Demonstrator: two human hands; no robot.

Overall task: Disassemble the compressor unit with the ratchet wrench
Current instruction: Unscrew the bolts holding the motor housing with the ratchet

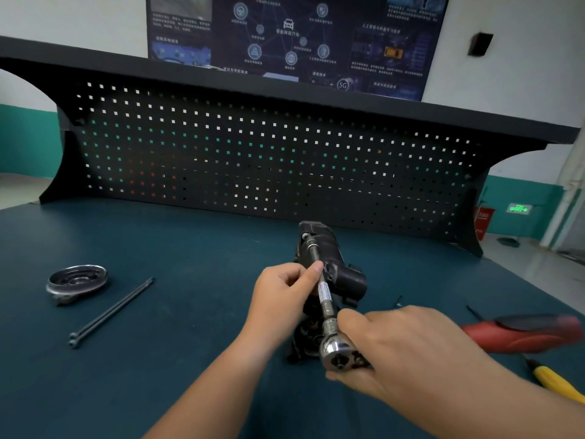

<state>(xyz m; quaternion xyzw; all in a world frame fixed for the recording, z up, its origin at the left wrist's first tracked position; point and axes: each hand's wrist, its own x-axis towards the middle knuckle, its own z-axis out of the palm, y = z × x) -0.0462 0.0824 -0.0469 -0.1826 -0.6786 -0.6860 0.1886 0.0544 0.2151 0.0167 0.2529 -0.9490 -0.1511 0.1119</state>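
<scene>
The compressor (346, 278) is a black lumpy block. It sits in the middle of the counter (174, 369), just in front of the person, with one end pointing away. It looks hard and heavy, like solid metal, so it will not bend or squash. Its sides have bumps and corners, and those look like good places to hold so it does not roll or slide on the green mat.

The wrench (324, 293) is shiny, stiff metal. Its long thin bar reaches to the far end of the compressor. The bar has a rough band that fingers can grip well. The left hand (281, 296) pinches the bar just above that band. The right hand (411, 350) is wrapped tight round the wrench handle, next to the round shiny head.

Now count:
- One compressor.
- One wrench.
- Two hands.
- Two long bolts (110, 312), thin and dark, lying side by side to the left.
- One round metal lid (77, 282), past the bolts.
- One tool with a red handle (525, 332), on the right.
- One tool with a yellow handle (554, 380), near the red one.

Behind it all stands one black board full of little holes (253, 153).
</scene>
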